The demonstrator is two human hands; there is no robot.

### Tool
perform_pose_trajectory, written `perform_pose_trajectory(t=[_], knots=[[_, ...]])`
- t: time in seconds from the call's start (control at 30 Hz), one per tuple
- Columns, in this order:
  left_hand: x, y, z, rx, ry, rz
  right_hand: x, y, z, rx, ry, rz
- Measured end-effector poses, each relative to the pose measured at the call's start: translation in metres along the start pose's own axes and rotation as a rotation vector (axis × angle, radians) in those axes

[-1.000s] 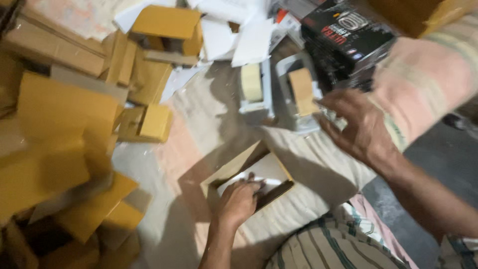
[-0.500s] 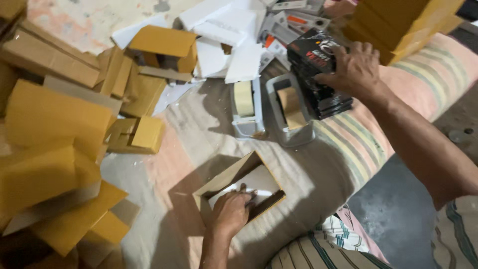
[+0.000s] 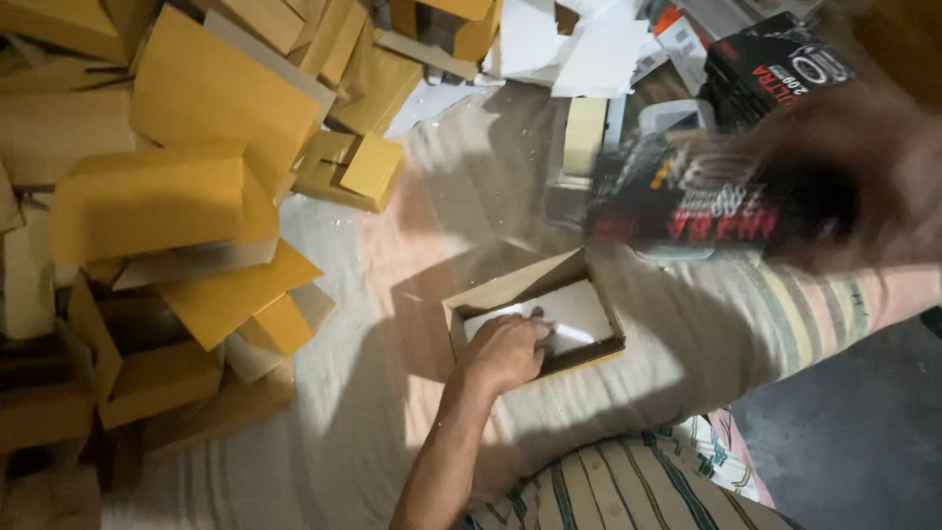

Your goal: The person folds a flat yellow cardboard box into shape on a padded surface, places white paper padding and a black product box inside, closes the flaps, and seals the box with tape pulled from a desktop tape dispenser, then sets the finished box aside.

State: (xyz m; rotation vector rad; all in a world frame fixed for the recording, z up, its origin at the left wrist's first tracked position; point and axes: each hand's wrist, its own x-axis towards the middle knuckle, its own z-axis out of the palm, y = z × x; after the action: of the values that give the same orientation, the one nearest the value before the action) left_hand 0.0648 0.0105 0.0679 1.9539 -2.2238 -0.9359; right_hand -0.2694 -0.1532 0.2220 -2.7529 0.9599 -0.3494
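Resting inside the open cardboard box [image 3: 535,314], the left hand [image 3: 505,351] presses flat, fingers loose, gripping nothing. The blurred right hand [image 3: 863,177] clutches a black packet [image 3: 702,201] above it.

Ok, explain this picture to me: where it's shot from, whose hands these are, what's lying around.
The camera sits on a person's head and looks down at their own bare hands. The left hand rests inside an open cardboard box with a white lining, on a cloth-covered surface. The right hand, blurred by motion, holds a black printed package above that box. A heap of yellow-brown cardboard boxes fills the left side, and white sheets lie at the top.
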Motion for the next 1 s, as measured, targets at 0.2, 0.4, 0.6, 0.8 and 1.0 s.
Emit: perform_pose_trajectory(t=[0.2, 0.4, 0.6, 0.8, 1.0], knots=[[-0.012, 0.005, -0.007, -0.311, 0.196, -0.088, 0.024, -0.082, 0.040, -0.273, -0.389, -0.259], [-0.028, 0.017, -0.005, -0.293, 0.373, -0.082, 0.050, -0.130, 0.066, -0.344, -0.311, -0.447], [-0.039, 0.029, -0.019, 0.012, 0.371, -0.143, 0.065, -0.152, 0.079, -0.271, -0.405, -0.398], [-0.036, 0.036, -0.032, 0.008, 0.459, 0.031, 0.068, -0.152, 0.100, -0.055, -0.281, -0.440], [-0.036, 0.024, -0.035, 0.012, 0.366, -0.057, 0.044, -0.130, 0.105, 0.325, 0.077, -0.273]])
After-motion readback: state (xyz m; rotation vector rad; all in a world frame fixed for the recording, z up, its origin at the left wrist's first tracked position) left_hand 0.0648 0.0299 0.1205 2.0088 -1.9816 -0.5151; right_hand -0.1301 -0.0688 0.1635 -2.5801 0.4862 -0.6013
